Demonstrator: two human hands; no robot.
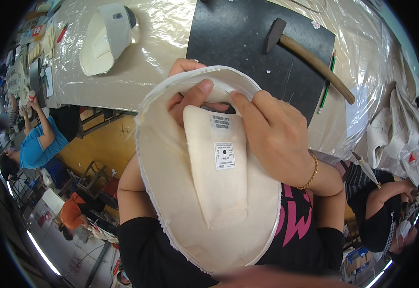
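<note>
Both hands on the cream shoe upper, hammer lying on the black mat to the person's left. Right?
Not quite. In the head view the hammer lies on the black mat to the person's right, not left. The rest stands: the left hand and the right hand are both on the cream shoe upper.

A single head-worn fisheye view looks steeply down, very close to the hands, over the plastic-covered desk (161, 43), edges bending outward.

A cream shoe upper (204, 177) is gripped at its top edge by the left hand (190, 91) and the right hand (274, 134); a hammer (310, 55) is seen lying on the black mat (233, 38) beyond.
</note>
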